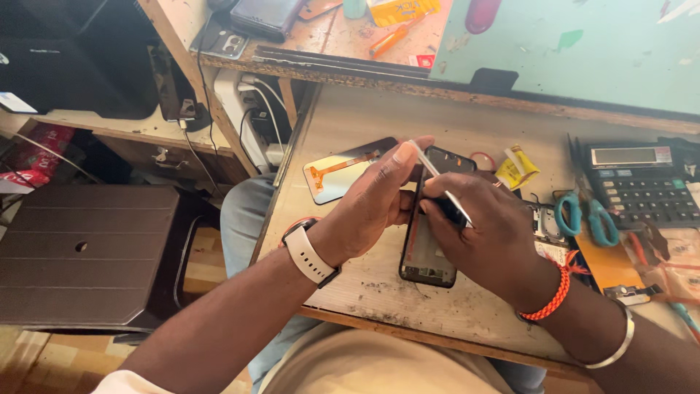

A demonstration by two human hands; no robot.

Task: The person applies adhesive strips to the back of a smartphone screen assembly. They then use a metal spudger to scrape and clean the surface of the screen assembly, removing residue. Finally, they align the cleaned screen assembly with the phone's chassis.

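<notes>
Scuffed wooden workbench [379, 292] in a cramped repair nook, w/ a pale green panel leaning at the back. Near the bench's front edge lies an opened smartphone [426, 252], dark frame up, back off, insides exposed. Right hand [488, 233] rests over the phone's upper half, fingers closed in a pinch on metal tweezers [441, 182] whose tips go down into the frame; exact contact spot is hidden by the fingers. Left hand [375, 197] sits just left of the phone, thumb and fingers pinched narrow at the tweezers' upper end and the phone's edge; can't tell if it grips either. Just behind-left of the phone is a detached screen panel [339, 171] w/ orange flex cable. Right of the phone: yellow glue tube [519, 169], teal-handled scissors [583, 215], then a calculator [634, 182] farthest out. Risks, as I judge: tweezers slip and scratch the board or tear a flex, since the phone lies loose on the bench; a small part could drop into the bench grit; an elbow could nudge the screen panel toward the bench's left edge.
</notes>
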